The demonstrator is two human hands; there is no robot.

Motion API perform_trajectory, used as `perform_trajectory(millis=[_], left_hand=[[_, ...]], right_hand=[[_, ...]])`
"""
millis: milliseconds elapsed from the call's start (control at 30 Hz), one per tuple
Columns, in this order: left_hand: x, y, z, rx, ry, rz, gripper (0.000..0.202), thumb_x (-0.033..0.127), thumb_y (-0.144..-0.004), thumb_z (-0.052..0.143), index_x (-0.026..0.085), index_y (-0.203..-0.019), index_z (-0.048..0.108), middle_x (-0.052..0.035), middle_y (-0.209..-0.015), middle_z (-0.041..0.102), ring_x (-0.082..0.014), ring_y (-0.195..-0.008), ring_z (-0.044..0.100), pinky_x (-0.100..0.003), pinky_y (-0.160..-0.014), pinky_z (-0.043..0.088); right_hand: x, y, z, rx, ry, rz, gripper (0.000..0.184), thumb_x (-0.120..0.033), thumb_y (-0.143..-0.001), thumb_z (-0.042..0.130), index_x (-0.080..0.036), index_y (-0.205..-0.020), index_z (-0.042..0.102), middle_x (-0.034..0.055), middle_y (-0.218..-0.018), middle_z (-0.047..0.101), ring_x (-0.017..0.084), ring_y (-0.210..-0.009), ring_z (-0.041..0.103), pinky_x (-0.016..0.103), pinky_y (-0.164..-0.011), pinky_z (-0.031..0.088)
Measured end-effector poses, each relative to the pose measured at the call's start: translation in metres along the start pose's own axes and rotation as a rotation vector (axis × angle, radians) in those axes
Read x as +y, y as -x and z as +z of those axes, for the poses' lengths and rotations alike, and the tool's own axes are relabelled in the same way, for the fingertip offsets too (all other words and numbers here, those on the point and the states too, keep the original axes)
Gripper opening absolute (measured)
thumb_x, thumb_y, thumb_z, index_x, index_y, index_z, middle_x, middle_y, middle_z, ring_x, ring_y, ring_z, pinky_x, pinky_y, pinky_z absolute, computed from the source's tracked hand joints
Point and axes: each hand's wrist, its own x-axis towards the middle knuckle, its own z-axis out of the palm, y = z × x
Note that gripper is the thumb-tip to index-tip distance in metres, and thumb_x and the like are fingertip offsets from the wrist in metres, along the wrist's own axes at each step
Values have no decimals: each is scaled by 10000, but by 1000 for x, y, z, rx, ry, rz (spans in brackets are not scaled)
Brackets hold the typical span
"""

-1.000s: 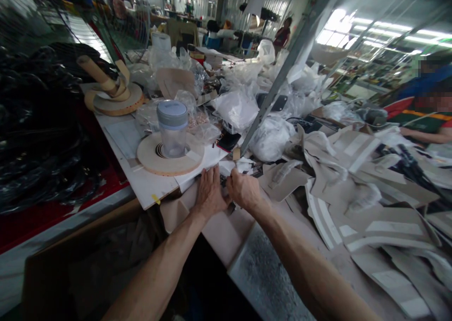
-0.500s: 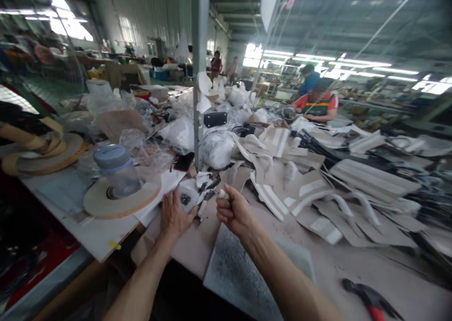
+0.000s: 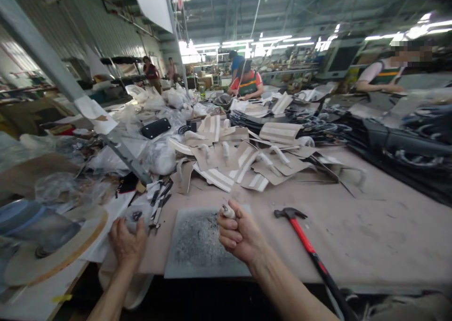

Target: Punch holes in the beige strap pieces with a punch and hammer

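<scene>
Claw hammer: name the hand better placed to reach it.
Probably the right hand: it is nearer the claw hammer, though it grips a small pale item; the left hand is farther, beyond the slab.

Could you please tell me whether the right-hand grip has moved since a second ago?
Yes, nearer: against the grey slab, the right-hand grip has gone from beyond its far edge to over its right part.

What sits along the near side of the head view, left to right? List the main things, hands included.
Jar → left hand → tools → right hand → hammer.
</scene>
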Motion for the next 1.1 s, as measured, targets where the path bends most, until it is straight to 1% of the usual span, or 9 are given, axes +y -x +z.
perform_trajectory(millis=[67,167,367,467,567,667,767,900,1100], left_hand=[[26,11,-13,0,80,-12,520,506,-864,457,95,-1163,570,-212,-1209,587,-367,-1221,508,-515,-1054,394],[85,36,-38,-57,215,-36,441,449,-893,459,114,-1132,618,-180,-1171,638,-328,-1158,580,-467,-1026,442],[210,91,-86,-368,545,-119,309,417,-896,531,204,-1041,702,-91,-1070,721,-250,-1028,661,-371,-939,514],[252,106,-100,-483,709,-209,266,406,-869,602,211,-998,728,-80,-1051,728,-230,-1015,667,-339,-930,519],[281,116,-108,-570,933,-452,307,422,-827,670,196,-1030,715,-73,-1008,733,-184,-912,690,-275,-809,556],[296,121,-112,-633,1135,-686,401,467,-774,712,160,-1032,703,-57,-870,720,-119,-644,659,-200,-546,526],[300,124,-118,-674,1251,-818,453,491,-732,729,130,-1003,692,-30,-750,676,-64,-435,528,-157,-342,377],[290,128,-127,-658,1300,-898,422,462,-729,724,129,-982,669,29,-586,593,-39,-325,415,-141,-283,277],[262,131,-141,-603,1333,-1031,388,443,-687,727,142,-914,633,60,-504,526,-45,-301,400,-140,-291,259]], right_hand=[[-3,13,-6,35,-26,-6,429,-480,-981,433,-163,-709,534,-109,-498,305,31,-339,119,195,-355,175],[0,27,-11,116,-74,-16,476,-512,-1007,362,-159,-754,558,-109,-492,299,36,-338,119,192,-360,158],[13,48,-11,244,-132,-22,552,-534,-1028,255,-152,-787,573,-102,-483,315,37,-327,146,185,-368,144],[20,57,-10,288,-98,-43,543,-542,-1022,273,-151,-799,577,-98,-479,332,36,-321,169,180,-361,158],[28,63,-10,326,-53,-101,492,-533,-1012,324,-155,-842,590,-94,-482,355,35,-321,186,172,-353,184],[38,64,-11,340,-19,-185,422,-541,-979,418,-166,-956,610,-92,-498,388,40,-328,217,168,-348,207],[49,64,-9,342,-10,-230,395,-540,-950,479,-175,-1019,612,-87,-510,414,43,-338,252,167,-346,232],[67,62,-5,345,22,-269,385,-516,-917,547,-159,-1031,630,-87,-503,415,42,-349,274,161,-343,244],[100,56,-2,348,127,-261,419,-508,-849,636,-148,-1062,648,-83,-534,445,41,-364,294,168,-343,277]])
